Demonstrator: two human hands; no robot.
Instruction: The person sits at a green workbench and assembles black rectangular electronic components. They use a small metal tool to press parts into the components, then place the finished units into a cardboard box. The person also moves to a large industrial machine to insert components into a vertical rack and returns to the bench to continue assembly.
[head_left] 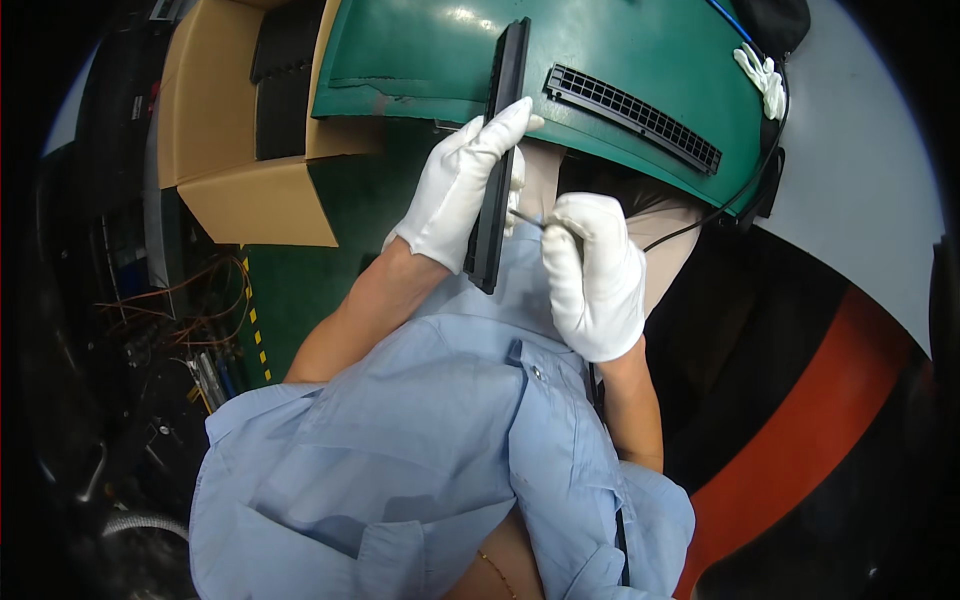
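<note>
My left hand (462,185), in a white glove, grips a long black plastic strip (502,120) and holds it edge-on and nearly upright above the green table (420,50). My right hand (597,272), also gloved in white, pinches a thin metal tool (527,219) whose tip touches the strip's right edge about midway down. A second black strip with a slotted grille (632,117) lies flat on the table, up and to the right of both hands.
An open cardboard box (235,130) with dark parts inside stands left of the table. A spare white glove (762,78) and a black cable (735,200) lie at the table's right edge. Loose wires (190,310) cover the floor at left.
</note>
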